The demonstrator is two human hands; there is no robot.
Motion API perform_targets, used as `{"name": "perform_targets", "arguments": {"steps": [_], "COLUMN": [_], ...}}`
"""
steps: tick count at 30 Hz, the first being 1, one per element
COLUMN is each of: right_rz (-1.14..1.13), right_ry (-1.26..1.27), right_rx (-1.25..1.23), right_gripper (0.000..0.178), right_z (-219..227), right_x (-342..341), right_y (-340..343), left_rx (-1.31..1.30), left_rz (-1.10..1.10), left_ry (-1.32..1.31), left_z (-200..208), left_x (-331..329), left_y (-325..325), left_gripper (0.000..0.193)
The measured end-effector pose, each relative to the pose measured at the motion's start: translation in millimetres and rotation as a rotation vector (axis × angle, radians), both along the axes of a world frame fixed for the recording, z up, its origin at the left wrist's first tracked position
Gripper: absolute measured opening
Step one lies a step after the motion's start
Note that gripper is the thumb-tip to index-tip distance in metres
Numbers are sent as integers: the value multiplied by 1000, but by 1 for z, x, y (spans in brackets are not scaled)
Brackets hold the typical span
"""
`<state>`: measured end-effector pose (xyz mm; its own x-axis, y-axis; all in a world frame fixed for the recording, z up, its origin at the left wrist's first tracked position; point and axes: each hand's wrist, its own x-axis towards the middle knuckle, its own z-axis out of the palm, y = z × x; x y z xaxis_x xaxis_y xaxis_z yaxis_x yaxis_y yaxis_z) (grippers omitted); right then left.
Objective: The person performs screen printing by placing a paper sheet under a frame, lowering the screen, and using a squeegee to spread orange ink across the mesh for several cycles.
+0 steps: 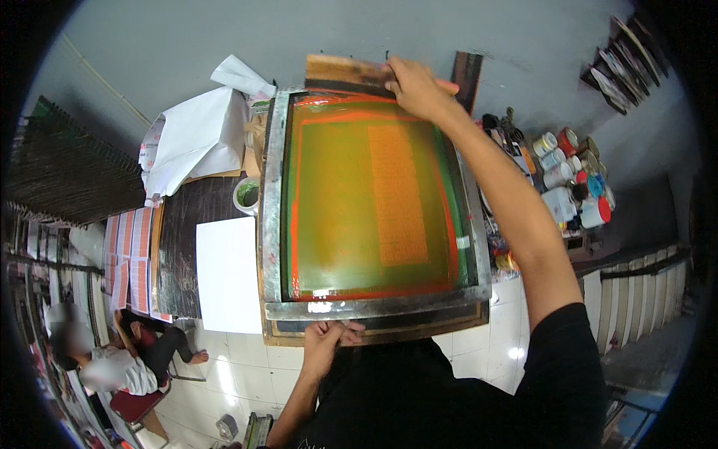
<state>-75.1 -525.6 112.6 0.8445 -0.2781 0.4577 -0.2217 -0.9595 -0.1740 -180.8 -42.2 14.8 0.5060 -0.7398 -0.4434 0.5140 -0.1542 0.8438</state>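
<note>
In front of me lies a screen-printing frame (374,305) with a metal border and a green-yellow mesh, on which orange-red ink runs around the edges. A paler orange rectangular block (400,198) shows on the mesh, right of its middle. At the far end my right hand (419,88) is closed round a squeegee (344,72) with a wooden handle, its blade along the far end of the mesh. My left hand (326,343) is closed at the near bar of the frame, fingers curled at its lower edge; the fingertips are partly hidden.
A white sheet stack (228,275) and an ink cup (246,196) stand left of the frame. Beyond them sit a white paper-wrapped bundle (198,135) and printed orange sheets (133,251). Paint cans (557,176) crowd the right. A seated person (142,367) is at lower left.
</note>
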Motion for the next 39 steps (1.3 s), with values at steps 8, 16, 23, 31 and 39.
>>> {"name": "perform_targets", "arguments": {"steps": [8,16,23,31,39], "right_rz": [62,50,106,142,19], "right_ry": [-37,339,465,309,174], "right_rx": [-183,32,186,124,172], "right_gripper": [29,32,33,30,32], "right_z": [-79,-46,-40,-35,-19], "right_x": [60,77,9,-141,-185], "right_y": [6,7,60,213,267], "left_rx": [229,220,183,122,-41], "left_rz": [95,90,72,35,49], "left_ry": [13,-17,-54,-65,331], "left_z": [1,7,5,-3,-2], "left_x": [-7,-5,-4,-1,11], "left_y": [-2,-4,-7,-3,2], "left_gripper": [26,25,29,26,24]}}
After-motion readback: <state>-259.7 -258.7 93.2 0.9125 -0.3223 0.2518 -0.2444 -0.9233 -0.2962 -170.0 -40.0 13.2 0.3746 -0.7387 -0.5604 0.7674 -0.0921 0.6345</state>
